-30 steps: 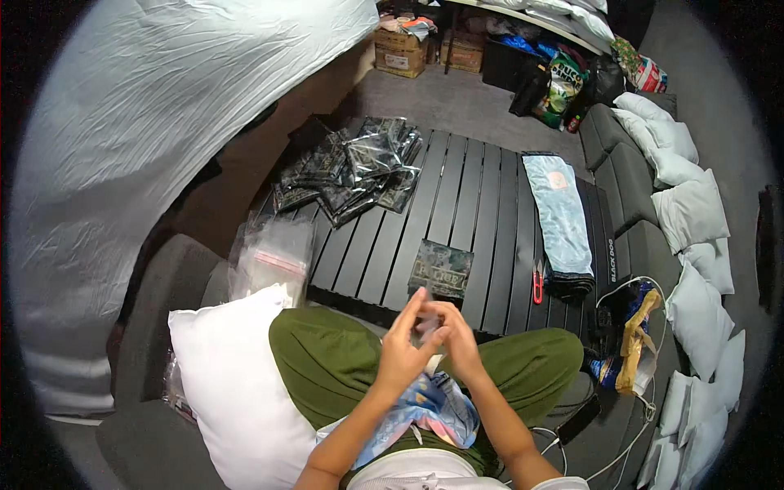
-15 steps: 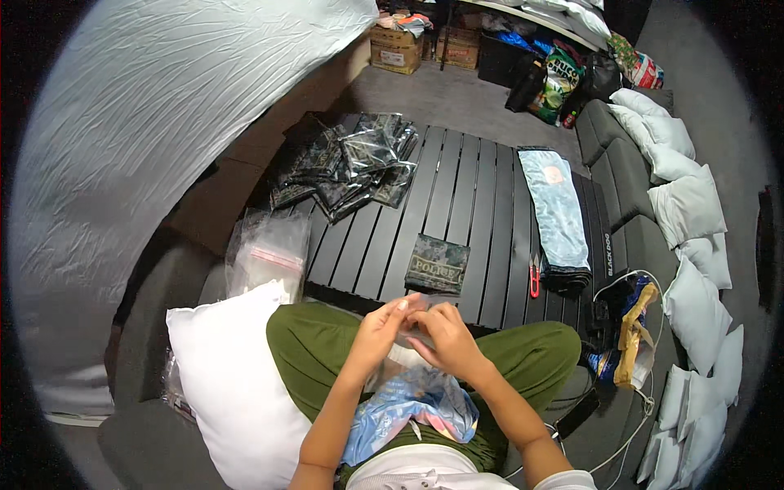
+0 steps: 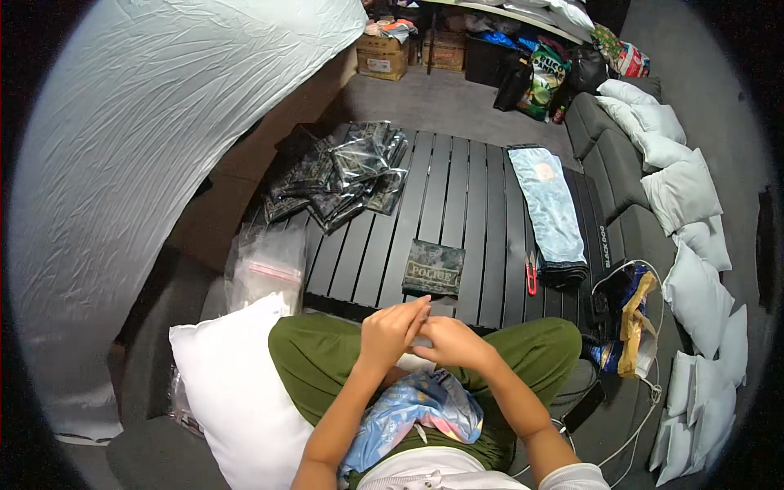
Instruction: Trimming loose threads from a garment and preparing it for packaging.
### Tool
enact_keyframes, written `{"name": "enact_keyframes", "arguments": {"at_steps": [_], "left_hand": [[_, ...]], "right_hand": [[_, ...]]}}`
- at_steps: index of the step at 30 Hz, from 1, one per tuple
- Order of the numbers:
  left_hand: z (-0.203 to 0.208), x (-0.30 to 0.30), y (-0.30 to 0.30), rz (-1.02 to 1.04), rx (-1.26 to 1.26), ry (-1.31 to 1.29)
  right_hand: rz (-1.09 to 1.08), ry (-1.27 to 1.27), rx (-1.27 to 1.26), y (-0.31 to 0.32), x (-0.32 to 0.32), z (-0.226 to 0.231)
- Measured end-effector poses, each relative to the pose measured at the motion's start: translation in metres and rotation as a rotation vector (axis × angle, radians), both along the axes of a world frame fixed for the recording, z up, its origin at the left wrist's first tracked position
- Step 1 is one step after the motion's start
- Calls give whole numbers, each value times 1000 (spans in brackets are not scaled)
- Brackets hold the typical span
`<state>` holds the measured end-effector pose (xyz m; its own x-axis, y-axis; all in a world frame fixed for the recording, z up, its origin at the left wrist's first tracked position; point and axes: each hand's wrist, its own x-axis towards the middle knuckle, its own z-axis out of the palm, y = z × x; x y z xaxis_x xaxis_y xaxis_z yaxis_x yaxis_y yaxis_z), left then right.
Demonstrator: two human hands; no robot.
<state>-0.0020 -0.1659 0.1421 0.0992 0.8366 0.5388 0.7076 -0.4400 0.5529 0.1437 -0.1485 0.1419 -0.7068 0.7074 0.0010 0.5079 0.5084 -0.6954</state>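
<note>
My left hand (image 3: 392, 328) and my right hand (image 3: 456, 341) are closed together above my lap, at the near edge of the black slatted table. A bit of clear plastic (image 3: 421, 341) shows between them, probably a clear bag; the fingers cover most of it. Just beyond my fingertips, a folded dark camouflage cloth (image 3: 434, 266) with lettering lies flat on the table. A crumpled light-blue patterned cloth (image 3: 420, 412) rests in my lap below the hands.
Several bagged dark camouflage packets (image 3: 343, 175) are heaped at the table's far left. Clear bags (image 3: 265, 265) lie left of my knee, beside a white pillow (image 3: 241, 396). Red-handled scissors (image 3: 532, 273) and a folded pale-blue cloth (image 3: 549, 204) lie on the right. Cables (image 3: 651, 392) trail nearby.
Both hands have come closer together and folded over the clear plastic, which now shows less between them. The view has shifted slightly; the things on the table lie as before.
</note>
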Motion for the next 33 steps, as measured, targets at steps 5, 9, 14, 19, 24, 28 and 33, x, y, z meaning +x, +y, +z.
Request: {"name": "enact_keyframes", "arguments": {"at_steps": [5, 9, 14, 19, 24, 28, 33], "left_hand": [[8, 7, 7, -189, 88, 58], [10, 4, -4, -289, 149, 104], [6, -1, -17, -284, 175, 178], [-5, -10, -21, -224, 116, 288], [-14, -7, -21, -11, -5, 388], [-23, -9, -18, -14, -23, 488], [-30, -9, -16, -142, 42, 539]], "right_hand": [[189, -26, -192, 13, 4, -9], [115, -251, 185, 15, -3, -14], [-93, -357, 391, 17, -15, -23], [30, -491, 341, 18, -24, -38], [-43, -446, 225, 25, -28, -67], [-47, -403, 349, 21, -43, -55], [33, -591, 393, 25, -48, -67]]}}
